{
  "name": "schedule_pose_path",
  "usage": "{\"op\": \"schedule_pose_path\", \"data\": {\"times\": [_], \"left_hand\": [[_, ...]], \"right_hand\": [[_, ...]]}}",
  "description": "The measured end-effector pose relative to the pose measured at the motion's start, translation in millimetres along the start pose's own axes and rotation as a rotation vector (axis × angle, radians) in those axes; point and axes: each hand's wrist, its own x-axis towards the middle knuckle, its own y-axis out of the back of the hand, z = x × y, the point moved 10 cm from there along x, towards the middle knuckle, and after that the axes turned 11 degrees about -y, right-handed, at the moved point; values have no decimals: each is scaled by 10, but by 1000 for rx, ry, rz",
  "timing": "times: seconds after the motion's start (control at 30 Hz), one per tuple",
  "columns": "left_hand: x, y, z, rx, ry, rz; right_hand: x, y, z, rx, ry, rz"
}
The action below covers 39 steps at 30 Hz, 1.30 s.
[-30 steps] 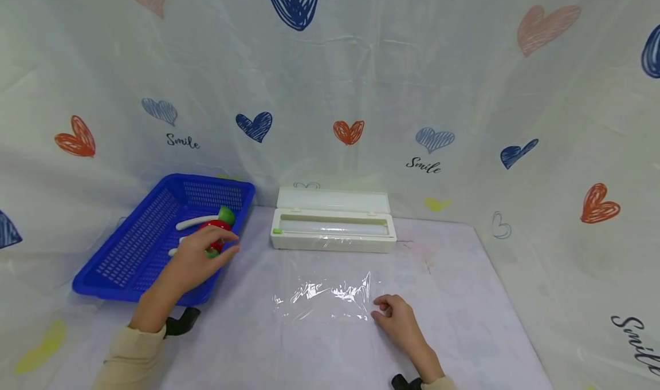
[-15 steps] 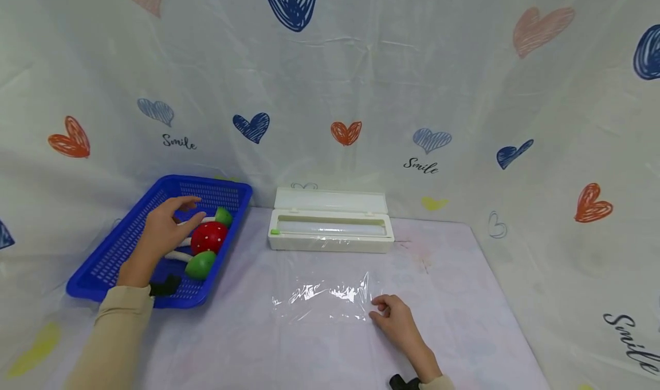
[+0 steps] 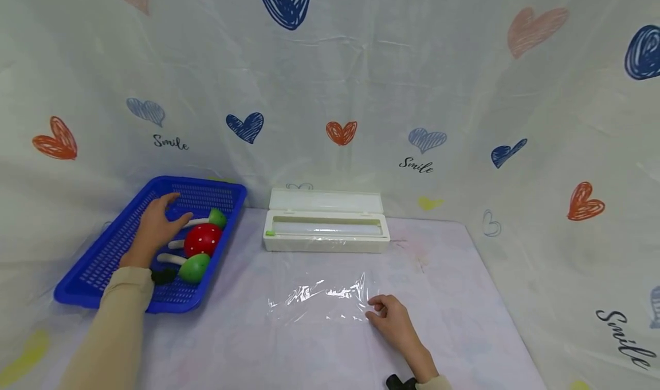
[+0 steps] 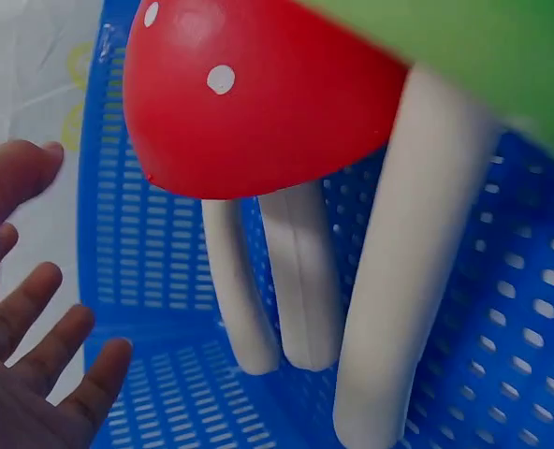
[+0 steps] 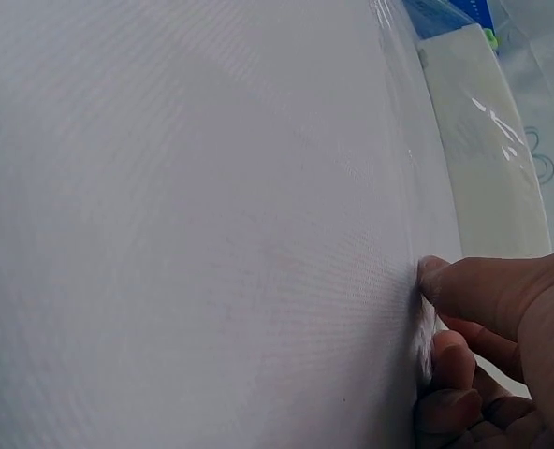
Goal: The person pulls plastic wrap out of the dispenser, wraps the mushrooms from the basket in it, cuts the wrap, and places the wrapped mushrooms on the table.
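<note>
Over the blue basket (image 3: 216, 287) my left hand (image 3: 153, 225) hovers with fingers spread and nothing in its grasp. Just right of it in the basket lie a red toy mushroom (image 3: 203, 240) with white dots and two green-capped ones, the near green mushroom (image 3: 194, 268) and the far green mushroom (image 3: 217, 219). In the left wrist view, the white stems hang close to the fingers, apart from them. My right hand (image 3: 394, 323) holds the right edge of a clear sheet of plastic wrap (image 3: 330, 292) at the table, thumb and curled fingertips on it.
Behind the sheet stands a white plastic wrap dispenser (image 3: 327, 245) with its lid (image 3: 327, 200) raised and the roll inside. A pale cloth covers the table (image 3: 438, 264), and a heart-printed sheet (image 3: 361, 81) hangs behind it.
My left hand has moved left, from above the mushrooms to the basket's middle, uncovering the red and green caps. My right hand stays at the sheet's edge.
</note>
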Motion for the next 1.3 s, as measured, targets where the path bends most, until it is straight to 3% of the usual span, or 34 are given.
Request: {"op": "schedule_pose_path", "data": {"times": [0.23, 0.47, 0.7, 1.1, 1.3], "left_hand": [[62, -110, -150, 36, 8, -90], [16, -264, -371, 34, 87, -221], [5, -344, -501, 73, 158, -294], [4, -420, -437, 116, 121, -366], [11, -396, -416, 118, 102, -369]], "right_hand": [[9, -14, 4, 9, -27, -3], [-11, -11, -25, 6, -22, -5], [-13, 9, -27, 5, -33, 8], [-10, 2, -9, -3, -30, 16], [-9, 4, -6, -9, -24, 25]]}}
